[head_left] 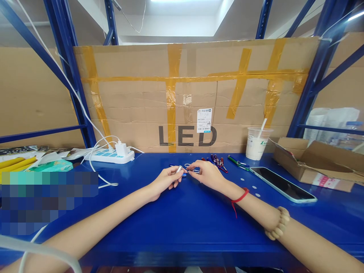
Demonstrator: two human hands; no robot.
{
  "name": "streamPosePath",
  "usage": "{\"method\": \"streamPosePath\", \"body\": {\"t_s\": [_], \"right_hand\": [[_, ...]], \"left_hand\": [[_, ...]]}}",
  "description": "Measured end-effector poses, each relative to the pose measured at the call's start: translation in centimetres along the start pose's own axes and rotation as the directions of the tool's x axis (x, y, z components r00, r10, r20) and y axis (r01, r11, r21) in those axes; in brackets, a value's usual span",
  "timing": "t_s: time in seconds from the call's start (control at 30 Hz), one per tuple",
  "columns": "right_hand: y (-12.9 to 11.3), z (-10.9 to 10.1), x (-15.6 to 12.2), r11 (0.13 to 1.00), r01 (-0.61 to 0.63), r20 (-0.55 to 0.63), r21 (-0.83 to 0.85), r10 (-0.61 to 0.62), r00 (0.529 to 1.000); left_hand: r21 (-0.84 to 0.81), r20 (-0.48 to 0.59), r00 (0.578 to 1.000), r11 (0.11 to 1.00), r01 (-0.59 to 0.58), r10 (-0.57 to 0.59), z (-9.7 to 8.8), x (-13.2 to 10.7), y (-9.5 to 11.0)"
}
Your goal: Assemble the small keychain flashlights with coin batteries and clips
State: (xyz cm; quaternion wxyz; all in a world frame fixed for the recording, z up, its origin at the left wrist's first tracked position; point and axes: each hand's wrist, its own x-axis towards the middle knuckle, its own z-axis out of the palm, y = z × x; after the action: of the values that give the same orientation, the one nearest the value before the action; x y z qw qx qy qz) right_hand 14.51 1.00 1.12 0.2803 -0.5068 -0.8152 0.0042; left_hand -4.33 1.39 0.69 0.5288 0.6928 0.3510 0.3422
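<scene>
Near the middle of the blue table, my left hand (166, 181) pinches a small silver cylinder (179, 169) between thumb and fingertips. Just to its right is my right hand (207, 173), its thumb and index finger close together at the cylinder's end. Whatever sits between those fingertips is too small to make out. Beneath and beside the fingers lie small blue metallic pieces (184, 175), partly hidden by the hands. Behind my right hand rest several dark red and purple small metal pieces (218, 162), with a green slim piece (236, 161) to their right.
A phone (284, 185) lies on the right, before an open cardboard box (315, 163). A plastic cup with a straw (256, 146) stands at the back. On the left are a white power strip (105, 156) with cables and yellow items (17, 167). Cardboard (136, 110) walls the back.
</scene>
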Motion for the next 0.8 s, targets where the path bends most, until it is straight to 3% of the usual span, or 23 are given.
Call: {"method": "streamPosePath", "body": {"t_s": [0.8], "right_hand": [[-0.08,0.06,0.03,1.0,0.02,0.012,-0.005,-0.02,1.0]], "left_hand": [[0.0,0.002,1.0,1.0,0.004,-0.004,0.06,-0.11,0.21]]}}
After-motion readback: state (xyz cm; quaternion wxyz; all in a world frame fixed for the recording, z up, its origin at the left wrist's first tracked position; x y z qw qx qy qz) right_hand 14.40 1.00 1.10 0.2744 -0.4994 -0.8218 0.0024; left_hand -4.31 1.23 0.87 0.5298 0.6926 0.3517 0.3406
